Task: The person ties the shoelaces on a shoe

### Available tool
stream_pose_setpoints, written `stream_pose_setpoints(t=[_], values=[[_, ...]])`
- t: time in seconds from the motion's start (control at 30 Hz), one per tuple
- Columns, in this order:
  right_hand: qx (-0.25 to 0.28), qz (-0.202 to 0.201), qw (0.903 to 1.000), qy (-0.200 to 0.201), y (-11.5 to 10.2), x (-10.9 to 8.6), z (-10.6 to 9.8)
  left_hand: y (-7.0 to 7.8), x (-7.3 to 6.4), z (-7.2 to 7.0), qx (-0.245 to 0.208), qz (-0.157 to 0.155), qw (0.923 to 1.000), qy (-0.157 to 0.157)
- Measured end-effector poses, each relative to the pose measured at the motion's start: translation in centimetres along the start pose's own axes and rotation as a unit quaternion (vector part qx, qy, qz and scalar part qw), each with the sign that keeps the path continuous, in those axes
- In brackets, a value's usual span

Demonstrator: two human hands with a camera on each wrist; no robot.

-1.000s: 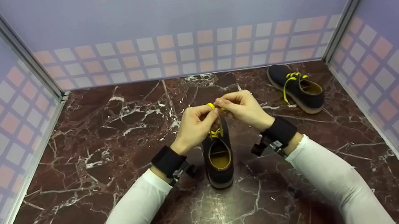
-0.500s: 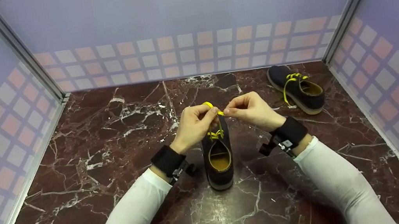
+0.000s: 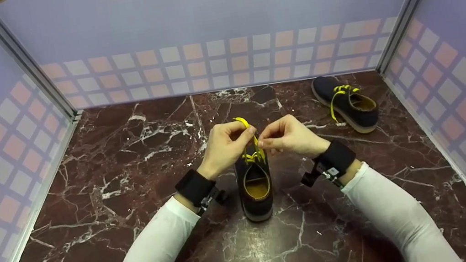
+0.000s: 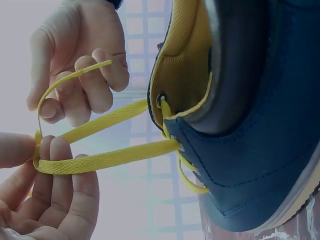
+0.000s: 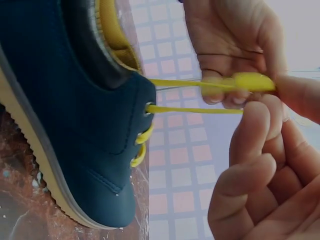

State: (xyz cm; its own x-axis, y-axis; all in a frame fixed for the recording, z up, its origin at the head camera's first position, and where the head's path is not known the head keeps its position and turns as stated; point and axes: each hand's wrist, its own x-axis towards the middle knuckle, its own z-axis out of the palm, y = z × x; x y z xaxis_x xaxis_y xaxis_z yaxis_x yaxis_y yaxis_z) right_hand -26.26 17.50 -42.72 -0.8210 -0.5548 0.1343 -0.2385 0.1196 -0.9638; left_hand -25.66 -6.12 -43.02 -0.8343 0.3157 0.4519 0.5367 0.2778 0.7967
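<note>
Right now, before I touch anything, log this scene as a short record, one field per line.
Near shoe: dark, toe toward the back wall
Left hand: pinches the yellow lace drawn from the near shoe
Right hand: fingertips pinch the same lace
Bow on near shoe: none finished
Far shoe: dark, at the back right, apart from both hands
Surface: dark red, marbled
Wristbands: black, one per wrist

The far shoe [image 3: 346,104] lies behind, right of the near shoe [image 3: 256,190].
</note>
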Motion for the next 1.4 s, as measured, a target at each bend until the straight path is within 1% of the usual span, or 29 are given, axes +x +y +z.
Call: stream_pose_setpoints(t=[0.1, 0.3, 0.43, 0.57, 0.77, 0.87, 0.97, 1.07, 1.17, 1.3, 1.4], values=[[-0.013, 0.003, 0.9999, 0.005, 0.3, 0.2, 0.3, 0.1, -0.1, 0.0, 0.018, 0.003, 0.9998, -0.001], [-0.049, 0.008, 0.9987, 0.015, 0.5, 0.7, 0.6, 0.1, -0.2, 0.1, 0.03, 0.008, 0.9995, -0.002], [-0.074, -0.008, 0.9971, 0.018, 0.9, 1.0, 0.6, 0.2, -0.4, 0.1, 0.043, 0.01, 0.999, 0.001], [-0.088, -0.025, 0.9957, 0.018, 1.3, 1.3, 0.6, 0.3, -0.4, 0.2, 0.057, 0.017, 0.9982, 0.007], [-0.085, -0.022, 0.9955, 0.036, 1.8, 1.7, 0.8, 0.5, -0.6, 0.4, 0.077, 0.039, 0.9962, 0.016], [-0.094, -0.018, 0.9946, 0.039, 2.0, 1.8, 1.0, 0.5, -0.7, 0.4, 0.086, 0.052, 0.9947, 0.021], [-0.097, -0.02, 0.9949, 0.022, 2.1, 1.9, 1.2, 0.5, -0.7, 0.4, 0.092, 0.06, 0.9936, 0.024], [-0.087, -0.033, 0.9956, 0.001, 2.2, 1.9, 1.5, 0.4, -0.8, 0.4, 0.094, 0.064, 0.9932, 0.026], [-0.086, -0.043, 0.9953, -0.008, 2.3, 1.9, 1.8, 0.2, -0.8, 0.4, 0.094, 0.069, 0.9928, 0.028], [-0.093, -0.047, 0.9945, 0.002, 2.1, 1.8, 2.1, 0.1, -0.8, 0.3, 0.085, 0.074, 0.9932, 0.029], [-0.08, -0.048, 0.9955, 0.018, 2.0, 1.7, 2.3, 0.1, -0.9, 0.2, 0.075, 0.071, 0.9942, 0.032]])
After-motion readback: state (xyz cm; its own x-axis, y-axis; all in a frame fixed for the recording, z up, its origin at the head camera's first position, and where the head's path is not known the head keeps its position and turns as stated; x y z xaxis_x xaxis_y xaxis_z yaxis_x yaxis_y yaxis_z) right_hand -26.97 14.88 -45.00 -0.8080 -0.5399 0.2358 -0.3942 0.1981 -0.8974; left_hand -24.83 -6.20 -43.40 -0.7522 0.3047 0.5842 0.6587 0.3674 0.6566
